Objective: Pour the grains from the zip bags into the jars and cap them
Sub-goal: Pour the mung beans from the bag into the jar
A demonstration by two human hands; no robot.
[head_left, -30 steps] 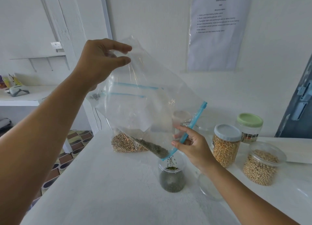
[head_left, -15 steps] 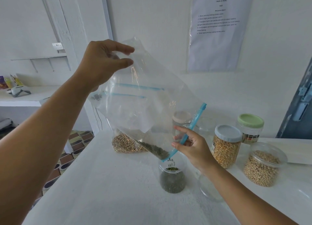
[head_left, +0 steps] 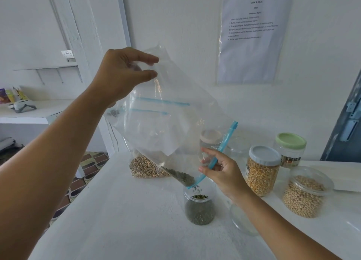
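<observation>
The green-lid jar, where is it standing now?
In the head view the green-lid jar stands at the right, near the wall, just behind the grey-lid jar of yellow grains and the open jar of beige grains.

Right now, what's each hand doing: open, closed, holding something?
Left hand: closed, pinching the raised bottom corner of the zip bag.
Right hand: closed, pinching the bag's blue zip edge above the jar.

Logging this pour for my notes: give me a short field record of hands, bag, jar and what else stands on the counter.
left hand: pinches raised bag corner
right hand: pinches blue zip edge
zip bag: tilted, green grains falling from low corner
open jar: below bag, partly filled
capped jars: grey lid, green lid
uncapped jar: pale beans
</observation>
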